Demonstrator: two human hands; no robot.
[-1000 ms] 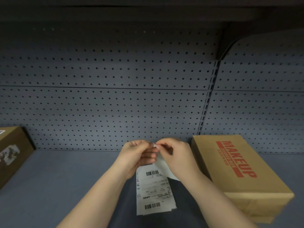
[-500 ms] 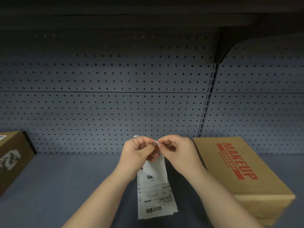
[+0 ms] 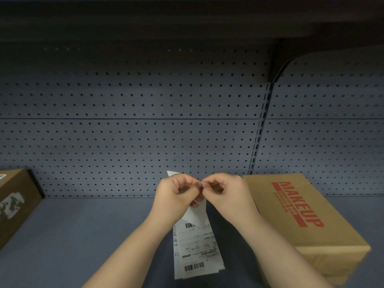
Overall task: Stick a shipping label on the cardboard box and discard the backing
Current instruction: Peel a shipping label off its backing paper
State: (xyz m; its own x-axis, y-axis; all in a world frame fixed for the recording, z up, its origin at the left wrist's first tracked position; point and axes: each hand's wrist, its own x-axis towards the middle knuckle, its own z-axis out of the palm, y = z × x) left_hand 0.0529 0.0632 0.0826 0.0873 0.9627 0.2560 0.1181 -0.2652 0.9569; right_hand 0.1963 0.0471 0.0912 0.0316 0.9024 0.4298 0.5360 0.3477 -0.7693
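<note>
Closest to the camera, two bare forearms are reaching in from the bottom edge, and between them the shipping label (image 3: 195,249) is hanging down, printed face toward us, with one barcode near its top and another near its lower end. Its bottom edge is dangling above the blue-grey shelf (image 3: 83,235), and it looks to be clear of the surface, though that is hard to call from this angle.

Moving up, the left hand (image 3: 176,196) is pinching the upper part of the sheet, fingers curled in tight, and a white corner is poking out above its knuckles. The right hand (image 3: 225,194) is pinching too, thumb and forefinger closed on a blank white flap (image 3: 197,215) that is folding down over the top of the print. That flap appears to be one layer peeling from the other; which layer is the backing, I cannot tell. The two sets of fingertips are nearly touching.

Just beside the right wrist, the cardboard box (image 3: 305,217) is lying flat on the shelf, lid up, with red "MAKEUP" lettering running along its top. No label is sitting on its visible faces.

Over at the far left edge, a second brown box (image 3: 14,202) is showing, partly cut off, with a pale patch on its side.

Behind everything, the perforated back panel (image 3: 128,132) is rising into the shadow under an upper shelf.
</note>
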